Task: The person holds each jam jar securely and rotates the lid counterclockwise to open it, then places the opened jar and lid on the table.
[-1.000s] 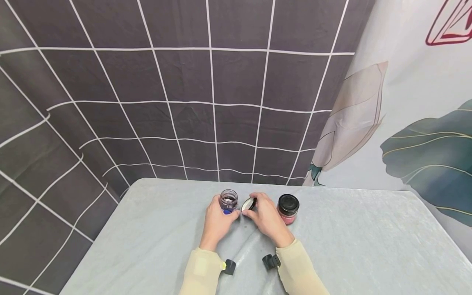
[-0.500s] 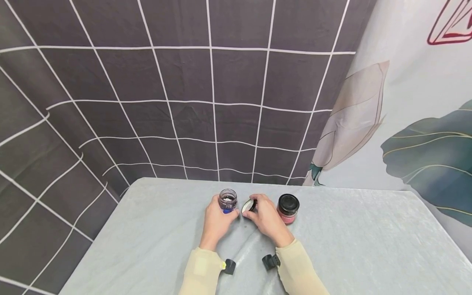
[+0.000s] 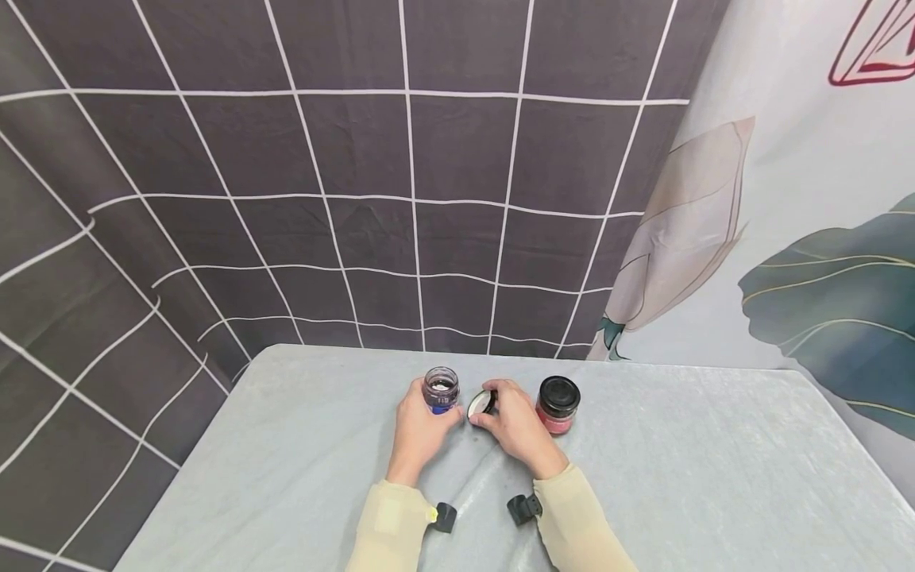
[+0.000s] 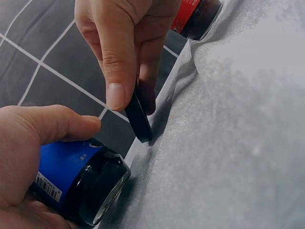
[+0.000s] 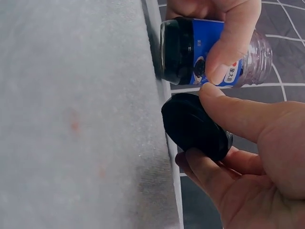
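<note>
An uncapped glass jar (image 3: 441, 387) with a blue label and dark contents stands upright on the table, its mouth facing up. My left hand (image 3: 418, 429) grips it round the side, thumb across the label. Just to the right, my right hand (image 3: 520, 425) pinches a black jar lid (image 5: 195, 126) by its edge. The lid is tilted, its pale inside turned toward the open jar, and the two are apart. In the left wrist view the jar's label (image 4: 66, 167) and dark lower part show beside the lid (image 4: 138, 119), which is seen edge-on.
A second jar (image 3: 558, 405), with a black lid on and a red label, stands right behind my right hand. The table (image 3: 715, 469) has a grey cloth over it. A dark gridded curtain (image 3: 357, 159) hangs behind its far edge.
The lid in my right hand has tilted and shifted very slightly toward me. The left hand and the blue-labelled jar have hardly moved.
</note>
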The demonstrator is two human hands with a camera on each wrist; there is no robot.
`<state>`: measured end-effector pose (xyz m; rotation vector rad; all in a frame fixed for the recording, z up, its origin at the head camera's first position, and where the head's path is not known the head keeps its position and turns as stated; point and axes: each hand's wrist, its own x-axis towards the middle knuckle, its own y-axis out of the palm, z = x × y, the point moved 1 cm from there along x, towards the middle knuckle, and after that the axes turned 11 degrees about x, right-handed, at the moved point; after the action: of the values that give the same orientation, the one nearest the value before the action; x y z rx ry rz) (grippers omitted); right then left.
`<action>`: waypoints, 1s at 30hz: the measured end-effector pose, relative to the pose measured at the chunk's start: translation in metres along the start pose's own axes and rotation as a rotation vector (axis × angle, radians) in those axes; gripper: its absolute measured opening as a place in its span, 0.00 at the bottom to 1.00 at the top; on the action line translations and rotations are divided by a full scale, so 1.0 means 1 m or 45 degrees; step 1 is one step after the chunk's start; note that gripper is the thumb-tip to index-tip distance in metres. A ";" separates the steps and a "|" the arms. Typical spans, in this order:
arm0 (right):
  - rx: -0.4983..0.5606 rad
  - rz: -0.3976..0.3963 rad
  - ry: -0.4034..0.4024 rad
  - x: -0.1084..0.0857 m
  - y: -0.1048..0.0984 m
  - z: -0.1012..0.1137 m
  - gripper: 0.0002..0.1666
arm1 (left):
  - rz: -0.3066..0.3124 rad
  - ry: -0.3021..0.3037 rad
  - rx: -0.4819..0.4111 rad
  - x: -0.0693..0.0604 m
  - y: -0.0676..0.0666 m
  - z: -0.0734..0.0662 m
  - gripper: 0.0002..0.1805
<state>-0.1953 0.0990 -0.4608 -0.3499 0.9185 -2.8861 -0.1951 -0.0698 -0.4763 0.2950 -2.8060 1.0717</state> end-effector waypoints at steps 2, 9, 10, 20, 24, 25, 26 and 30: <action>0.001 0.003 0.001 0.000 0.000 -0.001 0.30 | 0.002 -0.002 -0.004 0.000 0.000 0.000 0.35; 0.008 0.004 -0.002 0.000 0.001 -0.001 0.30 | 0.008 -0.001 -0.008 0.000 -0.001 -0.001 0.35; 0.007 0.004 -0.005 0.000 0.001 -0.001 0.30 | 0.008 -0.001 -0.008 -0.001 -0.001 -0.001 0.35; 0.013 0.005 -0.001 -0.001 0.003 -0.003 0.30 | 0.010 -0.005 -0.004 -0.001 0.000 -0.001 0.34; 0.013 0.012 0.004 0.000 0.003 -0.004 0.30 | 0.010 -0.001 -0.011 -0.001 0.000 -0.001 0.34; 0.011 0.014 0.005 0.000 0.003 -0.004 0.30 | 0.009 0.001 -0.014 -0.001 0.000 -0.001 0.34; 0.008 0.016 0.006 0.000 0.003 -0.004 0.30 | 0.009 0.002 -0.018 -0.001 0.000 -0.001 0.34; 0.000 0.026 0.011 0.001 0.003 -0.004 0.31 | 0.008 0.006 -0.022 -0.001 0.001 0.000 0.34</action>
<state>-0.1968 0.0988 -0.4654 -0.3264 0.9182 -2.8715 -0.1938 -0.0687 -0.4768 0.2817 -2.8124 1.0476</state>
